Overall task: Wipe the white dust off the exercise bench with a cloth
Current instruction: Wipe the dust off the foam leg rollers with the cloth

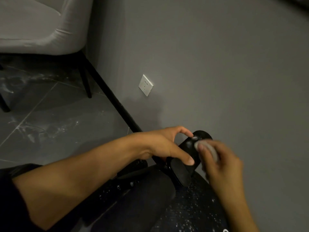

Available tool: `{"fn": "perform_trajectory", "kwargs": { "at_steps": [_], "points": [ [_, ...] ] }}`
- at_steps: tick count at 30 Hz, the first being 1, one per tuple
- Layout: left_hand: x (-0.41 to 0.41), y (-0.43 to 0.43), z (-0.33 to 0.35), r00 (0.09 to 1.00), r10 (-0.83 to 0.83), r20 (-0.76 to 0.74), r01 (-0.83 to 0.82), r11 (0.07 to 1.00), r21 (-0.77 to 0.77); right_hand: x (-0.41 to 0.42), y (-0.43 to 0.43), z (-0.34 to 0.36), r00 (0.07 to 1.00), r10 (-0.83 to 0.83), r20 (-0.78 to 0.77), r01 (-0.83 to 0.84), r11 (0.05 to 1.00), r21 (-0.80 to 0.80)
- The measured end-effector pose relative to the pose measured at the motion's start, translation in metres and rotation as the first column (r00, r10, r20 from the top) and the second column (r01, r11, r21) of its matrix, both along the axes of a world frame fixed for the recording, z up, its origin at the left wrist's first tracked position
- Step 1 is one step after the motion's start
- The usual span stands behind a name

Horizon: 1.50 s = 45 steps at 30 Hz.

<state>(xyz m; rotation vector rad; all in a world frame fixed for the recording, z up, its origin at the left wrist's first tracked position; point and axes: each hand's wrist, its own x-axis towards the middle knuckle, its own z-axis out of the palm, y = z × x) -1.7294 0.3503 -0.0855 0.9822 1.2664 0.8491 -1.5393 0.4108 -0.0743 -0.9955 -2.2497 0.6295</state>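
Nearest, bottom right: bench (192, 213), black padded top, thickly speckled with white dust. A black frame bar to its left is also speckled. Left forearm comes in from the near left, with a black sleeve (10, 198) at the frame edge. Left hand (160, 144) grips the bench's black foam roller (188, 146): thumb laid across the roller's near side, index finger arched over the top with its tip touching the foam beside a pale dust patch. Its other fingers are hidden behind the roller. The roller lies tilted, its near end cap facing the camera and its far end close to the wall. Right hand (222, 164), motion-blurred, comes in from the near right. Its fingers are curled around a grey cloth (209, 149), bunched into a wad and pressed against the upper right of the roller, just beside the left index fingertip. How tightly it grips, cannot tell through the blur. Beyond the hands, a black baseboard (117, 104) runs diagonally along the foot of a grey wall (217, 64). Left of it is a dark tiled floor (58, 114), smeared and flecked with white dust. A white socket (145, 85) sits low on the wall. Far left: a grey upholstered chair (41, 22) on thin black legs, standing on the tiles close to the wall.
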Motion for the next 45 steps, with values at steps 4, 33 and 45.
{"fn": "perform_trajectory", "kwargs": {
  "at_steps": [4,33,45],
  "points": [
    [-0.002,-0.001,0.006,0.999,-0.029,0.016,0.030,0.999,-0.032,-0.022,0.053,0.007,0.984,-0.114,0.134,0.103,0.991,0.086],
    [0.002,-0.002,0.005,1.000,-0.016,0.009,0.016,1.000,-0.020,-0.017,0.038,0.014,0.992,-0.078,0.097,0.074,0.996,0.049],
    [0.001,-0.008,0.004,1.000,-0.014,0.022,0.014,1.000,0.016,-0.006,0.015,0.010,0.992,-0.048,0.117,0.041,0.997,0.064]
  ]
}}
